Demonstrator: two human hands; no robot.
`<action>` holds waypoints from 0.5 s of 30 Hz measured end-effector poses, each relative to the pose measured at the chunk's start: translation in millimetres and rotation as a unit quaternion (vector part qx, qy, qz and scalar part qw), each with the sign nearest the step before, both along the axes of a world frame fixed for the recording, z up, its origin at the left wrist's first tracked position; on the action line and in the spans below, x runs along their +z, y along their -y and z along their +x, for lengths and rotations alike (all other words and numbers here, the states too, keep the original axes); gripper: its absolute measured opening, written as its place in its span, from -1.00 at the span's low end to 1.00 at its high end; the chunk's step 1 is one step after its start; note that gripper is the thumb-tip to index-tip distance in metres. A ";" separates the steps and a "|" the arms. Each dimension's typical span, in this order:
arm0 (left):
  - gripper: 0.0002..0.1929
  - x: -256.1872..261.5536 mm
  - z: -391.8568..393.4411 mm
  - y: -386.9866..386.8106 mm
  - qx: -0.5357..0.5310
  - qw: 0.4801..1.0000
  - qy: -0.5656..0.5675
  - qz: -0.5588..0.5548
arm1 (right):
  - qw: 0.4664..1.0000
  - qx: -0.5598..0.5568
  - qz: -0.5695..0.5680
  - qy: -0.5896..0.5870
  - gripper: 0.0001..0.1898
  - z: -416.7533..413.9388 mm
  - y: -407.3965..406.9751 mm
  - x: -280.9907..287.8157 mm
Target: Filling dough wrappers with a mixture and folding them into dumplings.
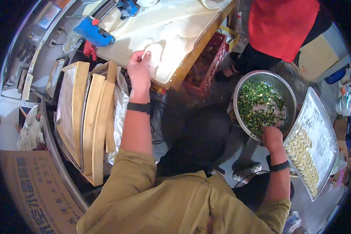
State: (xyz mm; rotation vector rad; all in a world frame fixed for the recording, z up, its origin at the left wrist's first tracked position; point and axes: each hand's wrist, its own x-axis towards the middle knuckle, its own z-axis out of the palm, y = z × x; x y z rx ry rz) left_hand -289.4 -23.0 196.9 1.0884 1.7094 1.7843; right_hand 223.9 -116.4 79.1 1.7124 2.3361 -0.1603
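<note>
My left hand (139,68) pinches the edge of a thin round dough wrapper (156,54) over the near end of a floury worktable (128,41). More pale dough rounds (180,30) appear to lie on that surface, blurred by glare. On my right, a wide metal bowl (293,87) contains chopped green filling (251,101) with yellow bits. My right hand (272,137) reaches over the bowl's near rim, fingers curled down at the filling. Its fingertips are hidden, so whether it grips anything is unclear. Beside the bowl, a metal tray (319,122) bears rows of folded dumplings (301,158).
Wooden-framed trays (98,128) stand stacked on edge at my left. A blue dispenser-like device (93,33) is near the table's left side. Under the table sits a red crate (206,64). Another person in a red apron (282,26) stands across from me. A printed cardboard box (38,190) is lower left.
</note>
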 end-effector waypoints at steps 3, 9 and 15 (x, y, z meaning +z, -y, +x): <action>-0.79 17.5 13.0 -1.8 -0.111 0.915 0.377 0.093 | 1.000 -0.009 -0.006 0.017 -0.89 -3.8 -1.6 -0.2; -0.57 56.8 98.2 -8.6 -0.349 0.776 0.512 0.116 | 0.996 -0.023 0.077 -0.029 -0.85 22.5 -1.6 -9.2; -0.54 38.2 174.2 6.9 -0.442 0.662 0.605 0.019 | 0.991 -0.109 -0.003 -0.073 -0.82 5.0 -5.6 -15.3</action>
